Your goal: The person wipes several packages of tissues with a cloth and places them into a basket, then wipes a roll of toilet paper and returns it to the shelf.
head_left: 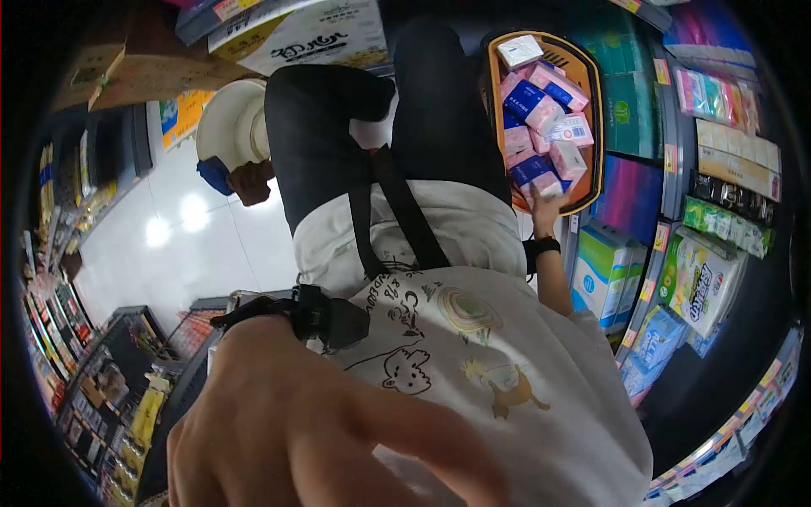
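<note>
My right hand (pixel 547 206) reaches into an orange basket with a black rim (pixel 599 127), its fingers closed at the near end of a pink and blue tissue pack (pixel 536 172). Several similar packs fill the basket, and a small white pack (pixel 519 51) lies at its far end. Close to the camera, my left hand (pixel 312 422) is raised with its back showing and a black device (pixel 329 318) strapped at the wrist. Its thumb points down to the right; the other fingertips run out of view, so their grip is hidden.
Shelves with tissue packs (pixel 701 283) and boxes (pixel 601 275) line the right side. A large white carton (pixel 308 38) stands ahead, near a brown carton (pixel 139 51). A white bucket (pixel 228 118) is beside my left leg. Racks of goods (pixel 101 397) stand on the left.
</note>
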A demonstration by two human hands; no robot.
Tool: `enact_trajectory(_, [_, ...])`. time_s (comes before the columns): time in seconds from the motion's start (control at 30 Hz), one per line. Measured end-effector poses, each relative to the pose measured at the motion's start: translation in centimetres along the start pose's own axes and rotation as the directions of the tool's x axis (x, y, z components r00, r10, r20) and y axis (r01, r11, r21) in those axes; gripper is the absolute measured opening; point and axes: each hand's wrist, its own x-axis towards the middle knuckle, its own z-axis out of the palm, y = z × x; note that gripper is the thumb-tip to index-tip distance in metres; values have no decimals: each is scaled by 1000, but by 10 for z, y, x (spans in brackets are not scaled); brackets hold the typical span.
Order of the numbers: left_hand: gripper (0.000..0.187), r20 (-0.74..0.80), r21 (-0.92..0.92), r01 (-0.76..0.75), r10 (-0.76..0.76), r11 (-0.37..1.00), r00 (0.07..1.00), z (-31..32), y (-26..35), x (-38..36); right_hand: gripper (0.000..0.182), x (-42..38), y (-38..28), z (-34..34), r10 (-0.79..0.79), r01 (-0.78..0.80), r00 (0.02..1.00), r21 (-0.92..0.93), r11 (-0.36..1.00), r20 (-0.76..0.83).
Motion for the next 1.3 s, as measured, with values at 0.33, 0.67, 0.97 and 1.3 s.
enact_trajectory(0.33, [12,10,-7,137,-137,991,991,-2,21,-2,49,34,46,-50,177,-191,979,-151,970,-104])
enact_trajectory(0.67, [17,209,119,337,-355,934,911,-35,59,0,70,23,35,-34,209,-252,960,254,934,186])
enact_trajectory(0.97, [38,-209,579,317,-239,751,948,-98,18,2,47,33,-13,-49,344,-343,938,229,911,36])
enact_trajectory(1.3, [45,-307,542,634,-573,551,760,-176,-117,-29,50,19,-243,-29,-244,-232,876,807,542,416])
